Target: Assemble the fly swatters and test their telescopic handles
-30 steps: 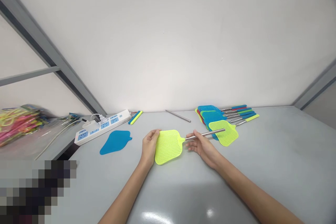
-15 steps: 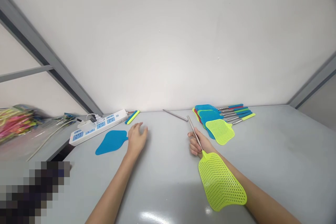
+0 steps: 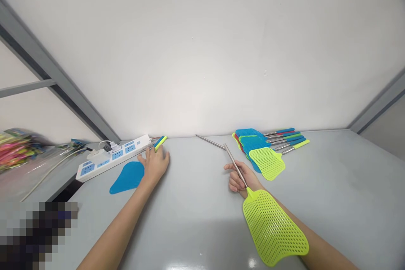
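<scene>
My right hand (image 3: 242, 177) is closed around the metal rod of a yellow-green fly swatter (image 3: 274, 223), whose perforated head hangs toward me over my forearm. No coloured grip shows on the bare upper end of this rod. My left hand (image 3: 155, 163) is palm down with its fingers apart, its fingertips at the near end of a yellow-green handle grip (image 3: 161, 142). A blue handle grip (image 3: 157, 141) lies alongside that one. Beside my left wrist is a blue swatter head (image 3: 126, 178), partly hidden by the hand. A loose metal rod (image 3: 210, 140) rests near the wall.
Several fly swatters with grips lie stacked at the right, a yellow-green swatter (image 3: 268, 162) on top. A white power strip (image 3: 114, 158) with plugs stands at the left. Beyond the table edge sits a plastic bag (image 3: 19, 152) of colourful items. A wall (image 3: 202, 59) closes the back.
My left hand has moved left and away from me, from beside the blue swatter head to the handle grips. My right hand still holds the yellow-green swatter, slightly lower in view.
</scene>
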`<state>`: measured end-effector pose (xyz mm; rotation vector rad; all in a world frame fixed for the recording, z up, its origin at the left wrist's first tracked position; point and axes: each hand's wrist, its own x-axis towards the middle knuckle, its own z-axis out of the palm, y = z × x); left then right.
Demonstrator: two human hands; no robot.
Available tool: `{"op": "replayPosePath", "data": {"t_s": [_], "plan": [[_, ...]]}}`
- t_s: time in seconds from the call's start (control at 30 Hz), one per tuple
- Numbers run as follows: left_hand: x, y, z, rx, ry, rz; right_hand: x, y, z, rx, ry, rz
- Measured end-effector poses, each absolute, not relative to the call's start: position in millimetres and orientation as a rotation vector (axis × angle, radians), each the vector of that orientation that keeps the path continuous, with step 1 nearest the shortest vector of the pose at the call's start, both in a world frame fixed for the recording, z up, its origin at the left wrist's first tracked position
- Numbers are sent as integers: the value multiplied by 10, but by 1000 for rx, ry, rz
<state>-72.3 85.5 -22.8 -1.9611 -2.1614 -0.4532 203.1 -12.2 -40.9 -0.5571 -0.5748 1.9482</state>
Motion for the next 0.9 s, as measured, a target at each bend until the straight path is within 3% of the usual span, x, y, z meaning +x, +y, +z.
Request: {"op": "replayPosePath", "data": {"t_s": [0.13,0.5,0.7,0.9], "plan": [[-692,782,-262,-1990,-2008,-423,2008,-144,-366,-634,-556,1900],[-931,1040,-205,-2109,-2128,-571,1945,-261,-329,-828,-746,1764],[-711,768,-43,-2260,-2228,-755,1962,-276,-310,-784,-771,1776],[-180,315,22,-2706,-2288,-1581,1944,-286,-290,-758,-828,1745]]}}
